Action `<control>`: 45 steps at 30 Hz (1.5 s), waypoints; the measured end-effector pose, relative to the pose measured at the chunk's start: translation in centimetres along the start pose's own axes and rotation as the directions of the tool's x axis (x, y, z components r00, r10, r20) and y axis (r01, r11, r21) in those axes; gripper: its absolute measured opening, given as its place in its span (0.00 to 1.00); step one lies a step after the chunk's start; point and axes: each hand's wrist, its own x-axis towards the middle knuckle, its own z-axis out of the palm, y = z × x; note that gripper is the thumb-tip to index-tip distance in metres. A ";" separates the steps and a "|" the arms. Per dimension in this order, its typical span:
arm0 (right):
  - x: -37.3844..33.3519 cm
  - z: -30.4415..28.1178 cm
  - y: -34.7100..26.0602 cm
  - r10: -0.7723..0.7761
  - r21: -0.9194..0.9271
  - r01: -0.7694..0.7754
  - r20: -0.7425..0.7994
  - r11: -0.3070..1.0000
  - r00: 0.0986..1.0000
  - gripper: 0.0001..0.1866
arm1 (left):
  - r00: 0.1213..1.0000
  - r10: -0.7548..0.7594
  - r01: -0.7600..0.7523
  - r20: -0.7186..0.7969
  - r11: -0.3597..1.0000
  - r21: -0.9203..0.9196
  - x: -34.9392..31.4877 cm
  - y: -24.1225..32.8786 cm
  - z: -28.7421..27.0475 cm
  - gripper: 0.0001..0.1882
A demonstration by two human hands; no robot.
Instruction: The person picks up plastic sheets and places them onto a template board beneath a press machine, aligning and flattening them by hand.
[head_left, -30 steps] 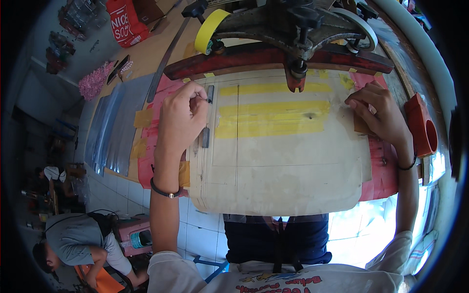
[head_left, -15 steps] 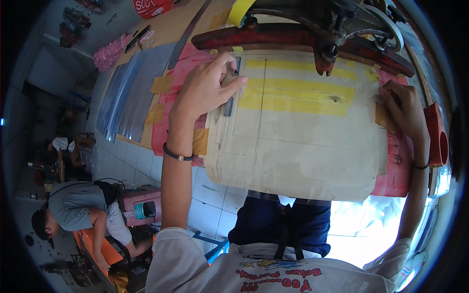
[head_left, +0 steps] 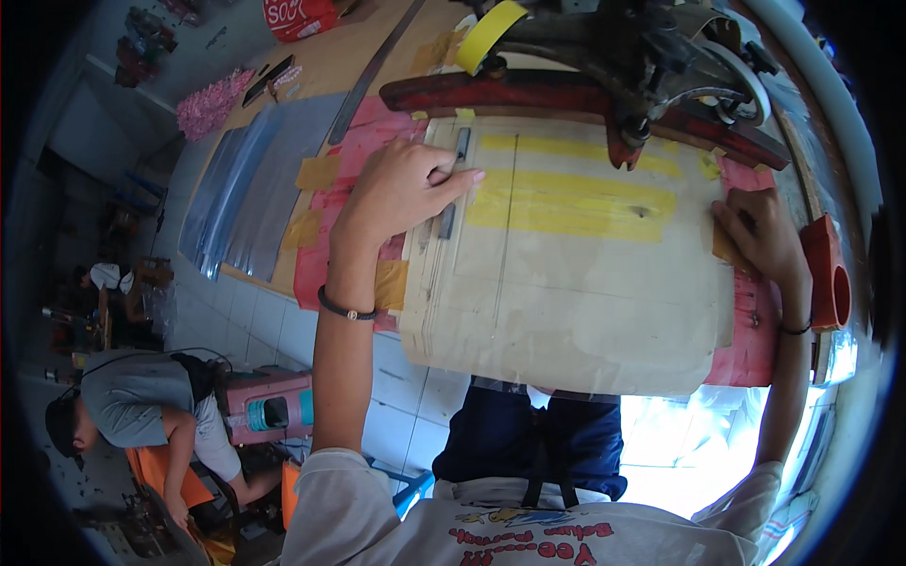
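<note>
A beige sheet-covered board (head_left: 566, 325) with yellow tape bands (head_left: 576, 200) and pencil lines lies before me. My left hand (head_left: 392, 193) is at its left side, fingers curled and thumb stretched across a narrow grey strip (head_left: 446, 223). Whether the fingers grip the strip is hidden. At the board's right edge, by a piece of brown tape (head_left: 727, 247), my right hand (head_left: 766, 231) is closed with its fingers bent under. What it holds, if anything, cannot be made out. Just beyond the board stands a dark red bar (head_left: 500, 91) under a black metal frame.
A yellow tape roll (head_left: 491, 36) hangs on the frame. Red sheeting (head_left: 316, 250) sticks out under the board, with clear plastic sheets (head_left: 250, 189) to the left. An orange-red holder (head_left: 827, 274) stands at the right edge. A person (head_left: 142, 401) bends over at lower left.
My left index finger has curled in more, and the hand sits slightly lower. My right hand's fingers are bent further under. The whole view has shifted a little.
</note>
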 end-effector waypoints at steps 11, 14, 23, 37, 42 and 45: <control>-0.5 -0.4 0.7 -0.098 -0.015 0.098 0.024 0.995 0.995 0.18 | 1.000 -0.002 0.001 0.013 1.000 0.005 -0.3 0.6 0.0 0.30; -0.2 -0.2 -0.6 -0.129 -0.009 0.130 0.059 0.991 0.990 0.18 | 1.000 -0.003 0.003 -0.005 1.000 0.002 -0.4 0.6 -0.1 0.31; -0.5 -0.5 -1.1 -0.108 0.008 0.108 0.097 0.994 0.989 0.19 | 1.000 0.001 -0.001 -0.004 1.000 -0.029 -0.2 1.2 -0.4 0.30; -1.0 -0.1 -1.2 -0.105 0.054 0.103 0.052 0.993 0.993 0.20 | 1.000 -0.027 0.028 0.012 0.999 -0.039 -0.5 1.2 0.0 0.30; -0.8 0.4 -0.7 -0.164 0.045 0.163 0.002 0.986 0.987 0.21 | 1.000 -0.023 0.023 -0.002 0.998 -0.053 -0.5 1.2 0.0 0.30; -0.6 0.3 -0.7 -0.186 0.031 0.187 -0.021 0.982 0.982 0.22 | 1.000 -0.024 0.023 -0.004 0.999 -0.048 -0.5 0.8 0.1 0.29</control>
